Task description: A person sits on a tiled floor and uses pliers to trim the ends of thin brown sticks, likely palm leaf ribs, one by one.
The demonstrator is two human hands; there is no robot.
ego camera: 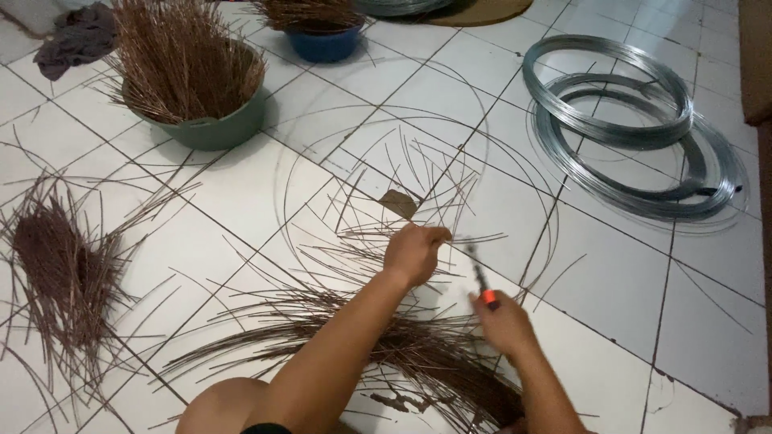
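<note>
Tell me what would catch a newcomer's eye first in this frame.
Probably the two hands at bottom centre: the left hand pinches thin brown sticks, and the right hand holds an orange-handled tool, blurred. Around them, loose sticks fan across the white tiled floor inside a thin wire hoop. Shiny coils of wire lie at upper right, and a green tub bristling with sticks stands at upper left.

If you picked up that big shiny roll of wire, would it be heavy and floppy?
Probably heavy: the silver wire coils hold many wound loops. They would likely sag and spring rather than stay rigid, since the loops lie loosely spread on the tiled floor. Lying flat, they seem unlikely to roll.
</note>
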